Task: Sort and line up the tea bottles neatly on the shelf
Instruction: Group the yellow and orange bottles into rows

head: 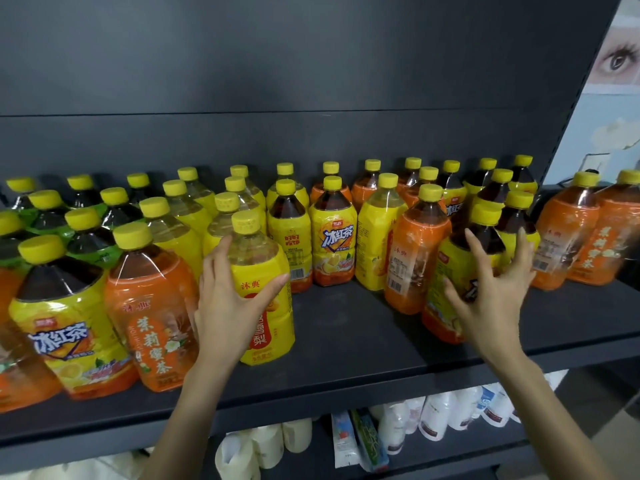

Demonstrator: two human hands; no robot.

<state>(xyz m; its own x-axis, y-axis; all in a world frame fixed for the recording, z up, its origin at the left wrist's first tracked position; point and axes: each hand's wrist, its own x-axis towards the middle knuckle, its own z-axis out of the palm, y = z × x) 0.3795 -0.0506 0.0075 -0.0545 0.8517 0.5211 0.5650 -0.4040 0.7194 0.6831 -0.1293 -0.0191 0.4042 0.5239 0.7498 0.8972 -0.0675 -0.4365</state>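
The shelf (346, 327) has a bare strip at its front edge, between my hands, which is my only free room; my left hand (228, 299) wraps fingers and thumb round the pale yellow bottle (258, 258) at the front; my right hand (491, 292) is spread wide and empty at the dark tea bottle (450, 289), contact unclear; I judge I'm mid-sort, and next comes squaring the gripped bottle with the pale row behind; beyond, the rows stand packed to the rear panel

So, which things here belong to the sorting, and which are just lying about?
Job: yellow bottle, held by left hand; dark-tea bottle by right hand; other tea bottles; shelf.
Not the job: white bottles below; eye poster.
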